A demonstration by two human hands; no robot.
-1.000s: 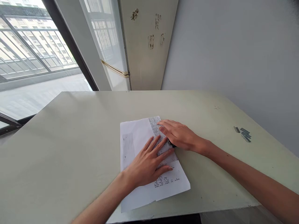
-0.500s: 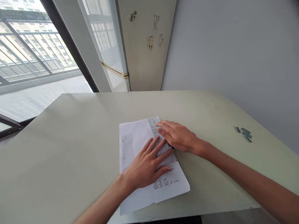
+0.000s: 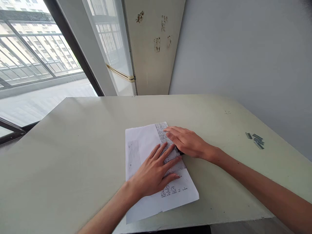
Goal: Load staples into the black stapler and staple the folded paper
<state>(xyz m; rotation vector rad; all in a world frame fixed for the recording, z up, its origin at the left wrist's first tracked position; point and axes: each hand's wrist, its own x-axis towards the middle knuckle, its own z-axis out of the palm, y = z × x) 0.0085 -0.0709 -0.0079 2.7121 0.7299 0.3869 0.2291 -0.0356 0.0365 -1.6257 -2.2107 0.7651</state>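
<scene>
White printed sheets [image 3: 141, 136] lie on the pale table, the top one partly folded over, with dense print along a grey strip and smaller text below. My left hand [image 3: 156, 172] rests flat on the paper with its fingers spread, holding nothing. Just beyond it, my right hand [image 3: 185, 139] is curved over the sheets' right edge, its fingers close together. Beneath that palm shows the dark end of what looks like a black stapler [image 3: 179, 150]; the hand hides most of it.
Several small grey metal strips [image 3: 257, 141], like rows of staples, lie on the right side of the table [image 3: 73, 156]. A white fridge [image 3: 156, 71] with worn patches stands behind the table, and a grey wall rises at the right. Left is a glass door with a railing outside.
My right hand has lifted and shifted very slightly, so a bit more of the dark end shows beneath it. My left hand keeps its place on the paper.
</scene>
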